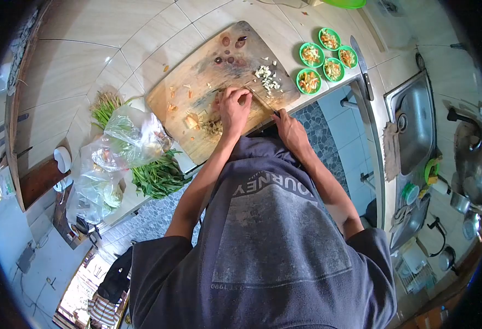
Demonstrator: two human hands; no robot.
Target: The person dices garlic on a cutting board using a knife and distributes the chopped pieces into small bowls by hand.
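On the wooden cutting board (167, 98), my left hand (234, 112) is closed, its fingers curled and pressed down beside a knife blade; what lies under them is hidden. My right hand (293, 133) grips the handle of a kitchen knife (264, 103), the blade pointing up and left toward my left fingertips. Chopped white pieces (266, 78) lie right of the blade. Several small reddish-brown bulbs, like shallots (226, 41), sit at the board's far end. Pale yellowish chunks (191, 121) and small dark bits lie left of my left hand.
Several green bowls (333, 69) of shredded vegetables stand right of the board, near a second knife (361, 66). Clear plastic bags (125, 137), leafy greens (161, 175) and thin green stalks (106, 107) crowd the left. A metal sink (419, 126) is at the right.
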